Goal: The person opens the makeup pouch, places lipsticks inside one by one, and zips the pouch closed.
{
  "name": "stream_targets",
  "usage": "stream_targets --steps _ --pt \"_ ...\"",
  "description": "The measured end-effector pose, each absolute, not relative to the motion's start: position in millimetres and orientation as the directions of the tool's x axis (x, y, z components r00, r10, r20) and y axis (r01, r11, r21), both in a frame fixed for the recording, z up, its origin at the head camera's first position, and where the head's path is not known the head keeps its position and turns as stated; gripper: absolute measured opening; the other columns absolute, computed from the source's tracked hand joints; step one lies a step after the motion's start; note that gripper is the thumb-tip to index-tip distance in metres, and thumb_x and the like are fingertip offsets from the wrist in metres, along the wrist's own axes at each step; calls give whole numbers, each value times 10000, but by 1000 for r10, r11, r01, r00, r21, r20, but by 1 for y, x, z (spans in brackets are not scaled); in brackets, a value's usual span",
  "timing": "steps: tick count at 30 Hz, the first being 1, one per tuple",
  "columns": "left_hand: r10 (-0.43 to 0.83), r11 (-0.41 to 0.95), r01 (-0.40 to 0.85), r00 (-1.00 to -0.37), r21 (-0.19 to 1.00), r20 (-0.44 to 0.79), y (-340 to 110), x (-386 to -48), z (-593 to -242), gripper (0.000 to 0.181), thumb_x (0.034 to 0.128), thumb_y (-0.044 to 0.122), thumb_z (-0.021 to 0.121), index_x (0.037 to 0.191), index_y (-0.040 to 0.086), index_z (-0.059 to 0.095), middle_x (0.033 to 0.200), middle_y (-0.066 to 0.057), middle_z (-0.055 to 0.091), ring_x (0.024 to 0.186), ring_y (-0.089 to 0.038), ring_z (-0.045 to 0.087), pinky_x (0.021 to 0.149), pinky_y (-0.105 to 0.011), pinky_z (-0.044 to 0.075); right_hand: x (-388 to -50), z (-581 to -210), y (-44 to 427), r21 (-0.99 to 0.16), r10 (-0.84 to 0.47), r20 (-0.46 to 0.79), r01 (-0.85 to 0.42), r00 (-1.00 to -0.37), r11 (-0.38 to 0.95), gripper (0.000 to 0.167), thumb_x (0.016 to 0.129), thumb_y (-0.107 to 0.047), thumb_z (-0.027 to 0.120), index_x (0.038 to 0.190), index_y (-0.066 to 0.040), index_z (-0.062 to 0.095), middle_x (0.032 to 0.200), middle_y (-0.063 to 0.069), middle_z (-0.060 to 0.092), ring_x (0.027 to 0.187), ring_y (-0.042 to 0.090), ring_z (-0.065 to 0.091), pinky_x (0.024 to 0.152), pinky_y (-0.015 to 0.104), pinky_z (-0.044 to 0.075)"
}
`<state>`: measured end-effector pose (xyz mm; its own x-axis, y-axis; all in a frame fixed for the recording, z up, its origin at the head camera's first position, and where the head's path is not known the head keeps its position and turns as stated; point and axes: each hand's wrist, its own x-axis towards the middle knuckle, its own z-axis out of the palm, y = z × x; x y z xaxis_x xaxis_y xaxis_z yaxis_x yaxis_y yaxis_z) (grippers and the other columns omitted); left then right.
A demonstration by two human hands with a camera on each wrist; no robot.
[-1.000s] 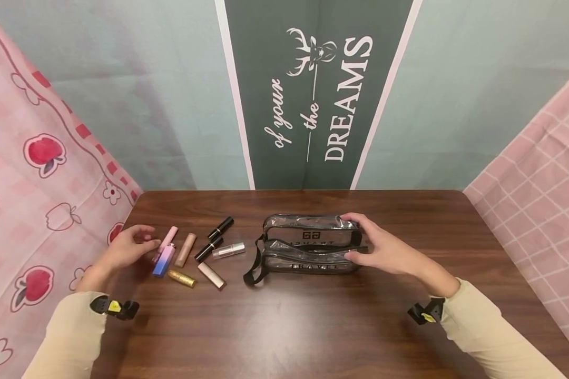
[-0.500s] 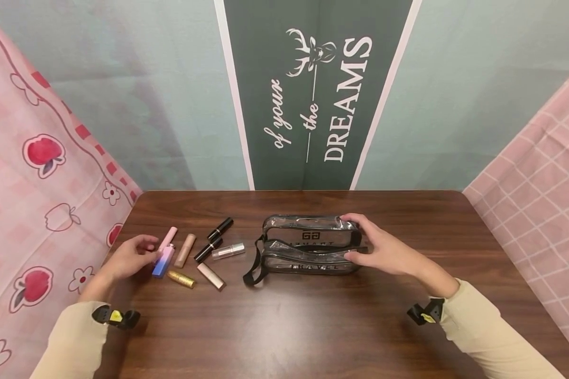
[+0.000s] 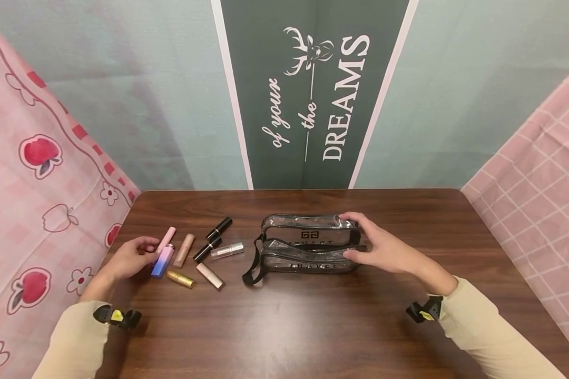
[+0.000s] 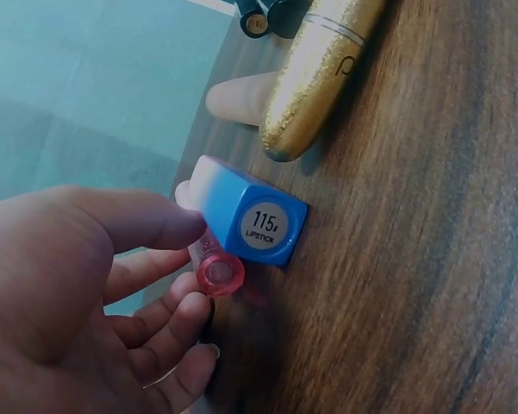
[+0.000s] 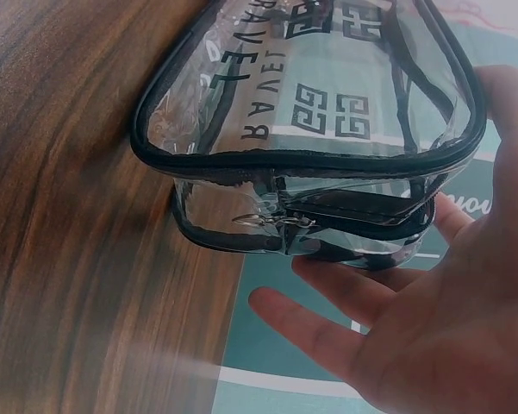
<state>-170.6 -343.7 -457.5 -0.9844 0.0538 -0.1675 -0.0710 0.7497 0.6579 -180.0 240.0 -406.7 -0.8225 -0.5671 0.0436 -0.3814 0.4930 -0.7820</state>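
At the table's left, my left hand [image 3: 131, 257] pinches a lip gloss tube [image 4: 217, 272] with a clear reddish body, its thumb and fingertips on either side. Against that tube lies a square pink-to-blue lipstick [image 4: 263, 226], its end marked 115. The lip gloss's pink cap [image 3: 167, 238] points away from me. My right hand [image 3: 384, 247] grips the right end of a clear, black-edged cosmetic bag [image 3: 308, 266], thumb on the near side and fingers at the far side. The bag's top gapes along its zipper [image 5: 280, 220].
Right of the left hand lie a beige lipstick tube [image 3: 184, 250], a gold tube [image 3: 180, 279], a pale tube [image 3: 211, 276], a silver clear tube [image 3: 227, 250] and two black tubes [image 3: 219, 228]. A black strap [image 3: 253, 268] hangs off the bag's left end. Curtains surround the wooden table [image 3: 284, 326].
My left hand has come slightly nearer to me and closed in on the lip gloss. The right hand and the bag stay where they were; the head view has shifted a little.
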Motion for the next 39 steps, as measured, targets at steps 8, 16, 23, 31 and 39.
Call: stream_targets --steps 8,16,23,31,39 --pt "67 755 -65 -982 652 -175 -344 -173 -459 359 927 25 677 1212 -164 567 1001 -218 611 875 -273 572 657 -245 479 -179 -406 239 -789 -566 35 -370 -824 490 733 921 -153 770 1501 -192 324 1340 221 515 1120 387 599 873 349 553" --pt "79 784 -18 -989 620 -128 -343 -175 -462 289 902 12 688 1128 -151 610 925 -165 636 838 -249 588 656 -243 476 -179 -405 239 -808 -571 44 -365 -820 462 734 914 -106 769 1496 -149 325 1350 252 501 1131 429 592 875 341 558" --pt "56 827 0 -995 562 -82 -343 -176 -464 215 929 36 691 1074 -116 641 868 -121 627 798 -229 564 692 -326 459 -179 -406 240 -808 -576 43 -367 -816 461 733 916 -114 767 1498 -160 324 1333 254 510 1113 409 597 859 328 558" --pt "12 844 -55 -992 534 -122 -346 -177 -461 220 982 33 612 1143 -116 621 932 -208 618 862 -346 566 777 -476 461 -180 -406 240 -808 -575 40 -365 -818 463 729 916 -122 772 1494 -164 329 1324 250 522 1114 410 598 871 329 555" --pt "3 844 -63 -992 532 -123 -350 -178 -455 231 1010 29 556 1179 -122 600 1011 -281 616 905 -401 548 839 -567 437 -180 -406 239 -806 -575 40 -367 -817 465 729 919 -125 769 1496 -172 327 1311 242 531 1111 411 593 871 333 555"
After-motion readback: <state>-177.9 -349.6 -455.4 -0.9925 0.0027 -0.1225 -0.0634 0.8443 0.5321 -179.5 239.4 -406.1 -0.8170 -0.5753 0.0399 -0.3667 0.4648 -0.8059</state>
